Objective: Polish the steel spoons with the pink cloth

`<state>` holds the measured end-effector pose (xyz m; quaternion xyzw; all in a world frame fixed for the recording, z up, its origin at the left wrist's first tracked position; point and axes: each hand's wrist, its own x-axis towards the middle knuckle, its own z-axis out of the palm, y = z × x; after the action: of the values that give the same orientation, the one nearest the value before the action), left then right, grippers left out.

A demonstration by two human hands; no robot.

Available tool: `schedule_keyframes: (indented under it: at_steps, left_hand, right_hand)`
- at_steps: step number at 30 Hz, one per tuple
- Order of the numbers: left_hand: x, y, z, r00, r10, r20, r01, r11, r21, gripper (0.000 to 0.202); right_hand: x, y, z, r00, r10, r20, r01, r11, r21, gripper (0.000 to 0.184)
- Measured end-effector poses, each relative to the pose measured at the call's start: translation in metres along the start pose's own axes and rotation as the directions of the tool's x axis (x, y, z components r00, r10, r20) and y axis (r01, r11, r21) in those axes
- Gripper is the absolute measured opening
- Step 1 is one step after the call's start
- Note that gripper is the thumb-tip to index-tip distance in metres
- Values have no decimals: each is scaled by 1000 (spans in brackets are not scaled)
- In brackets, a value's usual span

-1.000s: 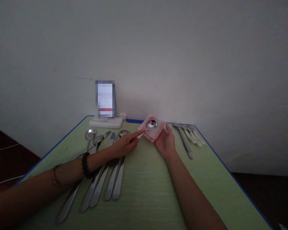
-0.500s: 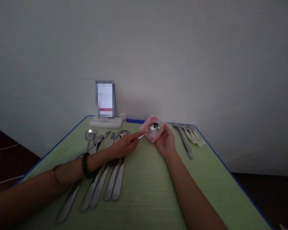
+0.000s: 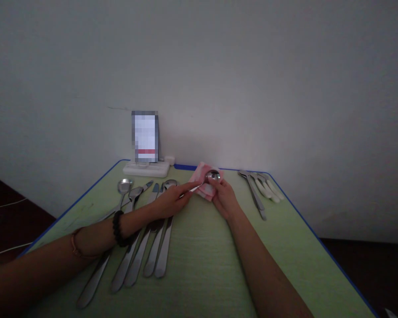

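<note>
- Centrally, in the head view, the left hand [image 3: 172, 202] was pinched together on the thin handle of a spoon [image 3: 213, 176], with the forefinger lying along the shaft.
- The spoon was lifted near the far edge of the green table [image 3: 202, 265], its shiny bowl pointing away from the person and resting in a pink cloth [image 3: 204, 189].
- The right hand [image 3: 223, 198] was closed around the pink cloth from the right, its fingers pressing the fabric against the spoon's bowl. I could not tell whether the cloth touched the table.
- A dark bead bracelet [image 3: 117, 228] sat on the left wrist.
- Under and beside the left forearm lay a row of knives and spoons [image 3: 146, 251], side by side, handles toward the person.
- Well apart to the right lay a smaller bunch of cutlery [image 3: 260, 187], some pieces with pale handles.
- At the table's back edge stood a white stand [image 3: 146, 168] against the wall, propping up a blurred upright card [image 3: 146, 137].
</note>
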<state>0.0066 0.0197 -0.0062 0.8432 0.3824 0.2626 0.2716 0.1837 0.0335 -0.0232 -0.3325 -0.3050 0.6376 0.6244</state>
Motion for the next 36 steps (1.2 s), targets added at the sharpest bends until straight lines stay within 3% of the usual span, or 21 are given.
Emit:
schedule_keyframes:
  at_steps: [5, 17, 27, 36]
  left_hand:
    - [-1, -5, 2, 997, 13, 81, -12, 1000, -15, 43]
    - [-2, -2, 2, 997, 23, 78, -22, 1000, -10, 43]
    - [-2, 1, 1, 994, 52, 95, -50, 999, -21, 44]
    - [-4, 0, -1, 985, 82, 152, -76, 996, -49, 43]
  right_hand:
    - [-1, 1, 0, 999, -7, -35, 7, 1000, -21, 28]
    - [-4, -1, 3, 997, 7, -74, -13, 997, -82, 28]
    - [0, 3, 1, 996, -48, -76, 42, 996, -77, 22]
    - [-3, -5, 10, 964, 55, -260, -60, 998, -11, 24]
